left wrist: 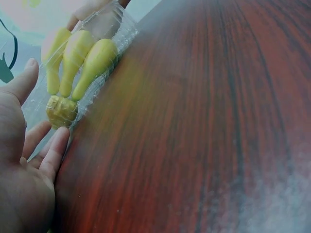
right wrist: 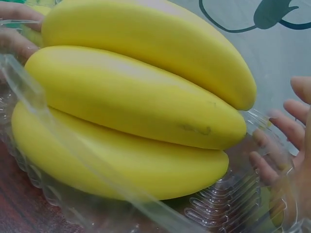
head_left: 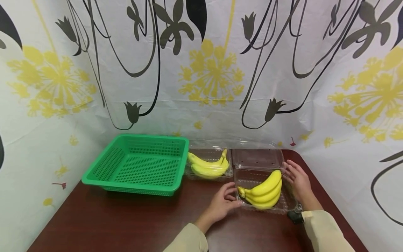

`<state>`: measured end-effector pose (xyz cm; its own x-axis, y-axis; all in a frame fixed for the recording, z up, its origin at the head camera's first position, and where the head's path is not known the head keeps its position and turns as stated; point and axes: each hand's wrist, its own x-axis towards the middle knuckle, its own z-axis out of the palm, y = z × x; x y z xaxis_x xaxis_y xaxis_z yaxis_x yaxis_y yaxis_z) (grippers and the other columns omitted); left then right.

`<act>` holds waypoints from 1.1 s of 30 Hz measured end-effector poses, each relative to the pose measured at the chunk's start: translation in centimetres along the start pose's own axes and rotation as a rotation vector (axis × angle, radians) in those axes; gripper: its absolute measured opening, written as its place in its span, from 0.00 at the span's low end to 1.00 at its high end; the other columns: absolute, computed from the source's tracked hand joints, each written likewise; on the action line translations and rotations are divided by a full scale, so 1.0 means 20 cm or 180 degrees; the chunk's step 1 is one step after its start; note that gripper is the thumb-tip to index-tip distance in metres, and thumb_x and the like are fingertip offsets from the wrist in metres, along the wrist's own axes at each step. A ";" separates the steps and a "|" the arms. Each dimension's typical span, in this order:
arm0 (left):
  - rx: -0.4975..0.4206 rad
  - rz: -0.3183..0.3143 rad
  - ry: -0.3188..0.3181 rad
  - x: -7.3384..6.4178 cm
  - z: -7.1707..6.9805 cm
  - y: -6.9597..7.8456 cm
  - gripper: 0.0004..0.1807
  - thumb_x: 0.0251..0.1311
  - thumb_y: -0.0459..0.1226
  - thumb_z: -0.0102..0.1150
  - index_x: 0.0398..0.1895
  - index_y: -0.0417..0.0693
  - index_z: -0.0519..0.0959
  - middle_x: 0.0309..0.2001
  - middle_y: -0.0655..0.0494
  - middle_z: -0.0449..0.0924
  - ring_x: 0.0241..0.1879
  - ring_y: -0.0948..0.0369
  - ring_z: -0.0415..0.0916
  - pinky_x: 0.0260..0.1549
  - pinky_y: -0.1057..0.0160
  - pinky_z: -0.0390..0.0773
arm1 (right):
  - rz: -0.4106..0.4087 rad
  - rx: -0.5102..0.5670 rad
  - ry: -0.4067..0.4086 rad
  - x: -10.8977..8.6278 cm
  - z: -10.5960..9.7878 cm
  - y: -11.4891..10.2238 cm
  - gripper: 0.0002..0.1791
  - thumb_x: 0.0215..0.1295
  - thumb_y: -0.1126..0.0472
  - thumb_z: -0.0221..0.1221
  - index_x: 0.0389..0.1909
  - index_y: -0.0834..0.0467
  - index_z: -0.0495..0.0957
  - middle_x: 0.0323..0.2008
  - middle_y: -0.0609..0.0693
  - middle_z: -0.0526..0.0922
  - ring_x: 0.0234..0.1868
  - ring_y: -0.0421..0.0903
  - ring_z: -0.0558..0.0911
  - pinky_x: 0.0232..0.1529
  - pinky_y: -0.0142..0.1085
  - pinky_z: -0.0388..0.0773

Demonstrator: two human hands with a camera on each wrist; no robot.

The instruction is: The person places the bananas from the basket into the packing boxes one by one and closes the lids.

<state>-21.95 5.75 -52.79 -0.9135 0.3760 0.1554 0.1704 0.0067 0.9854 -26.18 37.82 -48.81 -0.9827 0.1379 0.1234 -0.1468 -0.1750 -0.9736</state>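
A bunch of yellow bananas (head_left: 264,193) lies in a clear plastic clamshell box (head_left: 289,201) at the right of the table, stem to the left. The box's lid (head_left: 259,159) is folded back behind it. My left hand (head_left: 220,203) is at the box's left side, fingers spread and fingertips right at the rim near the stem. On the opposite side, my right hand (head_left: 298,180) has its loosely bent fingers along the right wall, close to the hinge. In the right wrist view the bananas (right wrist: 131,97) fill the middle, with the right fingers (right wrist: 291,128) behind the clear wall.
Left of this box, a second clear box (head_left: 231,168) holds more bananas (head_left: 210,168). A green plastic basket (head_left: 129,187) stands at the table's back left. The dark red wooden table (head_left: 141,220) meets a patterned cloth (head_left: 214,115) at the back and sides.
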 end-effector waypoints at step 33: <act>-0.0123 -0.0122 0.0212 0.00 0.02 0.02 0.36 0.51 0.33 0.72 0.66 0.44 0.69 0.40 0.54 0.82 0.39 0.59 0.78 0.38 0.68 0.78 | -0.0215 0.0580 0.1187 0.03 0.02 0.01 0.14 0.74 0.54 0.50 0.48 0.58 0.80 0.33 0.48 0.86 0.35 0.43 0.83 0.42 0.31 0.78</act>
<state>-21.73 6.04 -52.49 -0.9419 0.3136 0.1206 0.1216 -0.0164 0.9924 -26.78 37.52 -48.94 -0.8671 0.4925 0.0750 -0.2598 -0.3185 -0.9116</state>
